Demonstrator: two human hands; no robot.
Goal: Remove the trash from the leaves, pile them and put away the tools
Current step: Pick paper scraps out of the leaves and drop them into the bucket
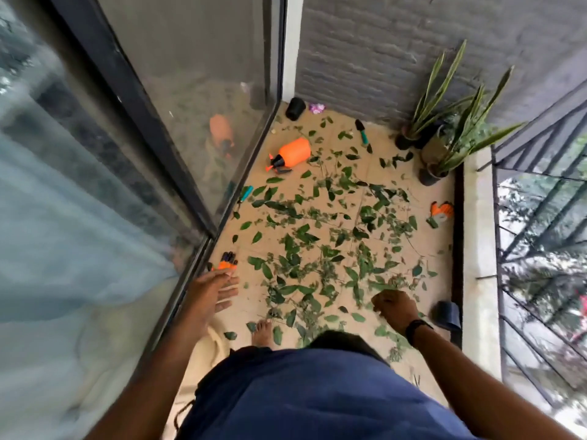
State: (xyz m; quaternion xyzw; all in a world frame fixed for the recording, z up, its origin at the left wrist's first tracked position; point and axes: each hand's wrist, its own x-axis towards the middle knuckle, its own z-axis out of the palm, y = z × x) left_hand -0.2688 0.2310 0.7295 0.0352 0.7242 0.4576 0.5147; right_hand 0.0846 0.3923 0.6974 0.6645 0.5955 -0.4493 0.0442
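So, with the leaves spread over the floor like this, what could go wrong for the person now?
1. The bare foot stands among the scattered leaves; it may slip, or step on a stem hidden under them.
2. The hand trowel and the teal-handled tool lie partly among leaves, so they could be overlooked.
3. The orange spray bottle lies on its side and might leak.

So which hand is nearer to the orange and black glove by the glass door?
The left hand: its fingertips reach almost to the glove, just below it. The right hand is far across the leaves, to the glove's right.
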